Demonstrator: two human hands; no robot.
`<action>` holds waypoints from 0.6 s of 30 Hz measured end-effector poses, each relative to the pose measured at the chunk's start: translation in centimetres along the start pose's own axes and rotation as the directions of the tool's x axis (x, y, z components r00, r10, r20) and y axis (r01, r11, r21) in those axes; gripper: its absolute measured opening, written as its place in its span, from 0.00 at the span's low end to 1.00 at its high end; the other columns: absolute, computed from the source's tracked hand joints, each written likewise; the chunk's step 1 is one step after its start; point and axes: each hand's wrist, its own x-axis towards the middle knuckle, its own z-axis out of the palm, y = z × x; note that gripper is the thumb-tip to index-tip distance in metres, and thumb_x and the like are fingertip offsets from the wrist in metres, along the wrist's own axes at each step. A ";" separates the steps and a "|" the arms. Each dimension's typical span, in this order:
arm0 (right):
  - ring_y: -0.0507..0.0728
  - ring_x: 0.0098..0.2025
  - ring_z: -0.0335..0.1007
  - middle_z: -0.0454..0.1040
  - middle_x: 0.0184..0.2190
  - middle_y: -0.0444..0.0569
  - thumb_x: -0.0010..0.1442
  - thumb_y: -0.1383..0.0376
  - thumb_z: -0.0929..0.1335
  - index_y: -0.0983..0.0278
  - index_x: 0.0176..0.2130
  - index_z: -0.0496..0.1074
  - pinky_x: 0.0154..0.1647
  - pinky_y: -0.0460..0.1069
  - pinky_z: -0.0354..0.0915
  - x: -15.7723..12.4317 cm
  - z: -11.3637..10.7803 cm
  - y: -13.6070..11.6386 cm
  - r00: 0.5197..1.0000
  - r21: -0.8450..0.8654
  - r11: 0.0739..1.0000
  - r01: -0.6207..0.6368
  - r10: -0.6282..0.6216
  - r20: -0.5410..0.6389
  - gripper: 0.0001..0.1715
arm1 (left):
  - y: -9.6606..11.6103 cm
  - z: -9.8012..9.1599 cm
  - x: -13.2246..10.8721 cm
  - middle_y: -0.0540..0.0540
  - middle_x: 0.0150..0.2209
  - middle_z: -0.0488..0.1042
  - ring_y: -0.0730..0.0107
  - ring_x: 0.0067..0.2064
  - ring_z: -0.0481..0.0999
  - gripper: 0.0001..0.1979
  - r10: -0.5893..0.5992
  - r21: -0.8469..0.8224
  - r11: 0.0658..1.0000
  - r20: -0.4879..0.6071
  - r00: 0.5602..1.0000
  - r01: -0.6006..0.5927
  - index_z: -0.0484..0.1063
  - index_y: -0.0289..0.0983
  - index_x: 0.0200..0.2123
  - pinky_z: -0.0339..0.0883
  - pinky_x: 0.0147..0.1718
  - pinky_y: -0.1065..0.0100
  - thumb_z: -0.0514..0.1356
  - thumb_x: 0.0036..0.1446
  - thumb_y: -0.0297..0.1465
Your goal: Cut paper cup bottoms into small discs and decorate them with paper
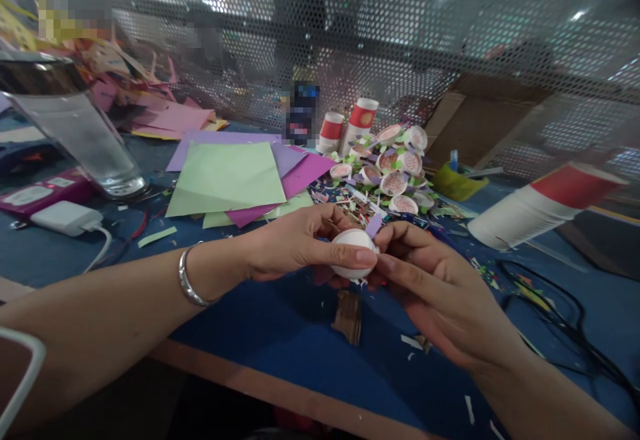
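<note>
My left hand (pixel 287 243) is closed round a small white paper cup bottom (pixel 353 238), its thumb lying across the white face. On the right edge of that piece, the thumb and forefinger of my right hand (pixel 440 283) are pinched together. A light purple paper piece (pixel 374 225) sticks up at the rim beside my right fingertips. The fingertips cover part of the rim, so I cannot see how the paper is joined. Beyond my hands lies a heap of similar cup bottoms (pixel 394 183) with green and purple paper bits round them.
Sheets of green paper (pixel 227 180) lie over purple ones behind my left hand. A glass bottle (pixel 85 133) and a white charger (pixel 67 218) are at the left. Stacked cups (pixel 505 217) lean at the right near a black cable (pixel 565 313). Brown cardboard (pixel 349 318) lies below my hands.
</note>
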 end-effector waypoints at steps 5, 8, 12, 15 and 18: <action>0.51 0.36 0.70 0.75 0.35 0.45 0.58 0.61 0.78 0.60 0.39 0.76 0.37 0.44 0.69 -0.1 0.0 0.0 1.000 -0.012 1.000 -0.014 0.014 -0.006 0.11 | -0.4 0.0 0.0 0.48 0.31 0.77 0.72 0.27 0.76 0.21 -0.007 0.056 0.998 -0.034 0.999 0.009 0.66 0.36 0.39 0.66 0.21 0.73 0.71 0.54 0.43; 0.50 0.35 0.69 0.74 0.34 0.45 0.59 0.61 0.77 0.60 0.38 0.77 0.36 0.43 0.69 0.0 -0.1 0.0 1.000 -0.020 1.000 -0.017 0.017 -0.004 0.09 | -0.6 -0.1 -0.2 0.47 0.30 0.78 0.71 0.27 0.78 0.22 0.001 0.160 0.987 -0.087 0.996 0.013 0.66 0.37 0.39 0.64 0.21 0.74 0.70 0.54 0.45; 0.50 0.33 0.69 0.73 0.32 0.44 0.59 0.62 0.77 0.61 0.38 0.77 0.33 0.42 0.69 0.0 -0.1 -0.1 1.000 -0.006 0.999 -0.031 0.031 0.003 0.08 | -0.4 0.0 -0.4 0.48 0.30 0.77 0.71 0.29 0.77 0.23 0.029 0.219 0.976 -0.093 0.995 -0.008 0.68 0.37 0.38 0.67 0.24 0.72 0.71 0.51 0.46; 0.49 0.33 0.69 0.73 0.31 0.44 0.59 0.63 0.77 0.61 0.37 0.77 0.32 0.41 0.69 -0.1 0.1 -0.4 0.999 0.028 0.999 -0.040 0.040 0.003 0.07 | 0.0 0.1 -0.4 0.49 0.32 0.75 0.70 0.32 0.77 0.23 0.017 0.182 0.983 -0.074 0.997 -0.003 0.68 0.36 0.37 0.70 0.27 0.70 0.73 0.50 0.45; 0.48 0.30 0.67 0.73 0.30 0.43 0.60 0.64 0.76 0.61 0.37 0.77 0.30 0.41 0.67 -0.3 0.1 -0.7 0.999 0.038 0.998 -0.042 0.042 -0.008 0.06 | 0.5 0.1 -0.4 0.47 0.33 0.76 0.70 0.34 0.77 0.22 0.000 0.141 0.990 -0.017 1.000 0.002 0.69 0.34 0.36 0.71 0.32 0.69 0.74 0.49 0.41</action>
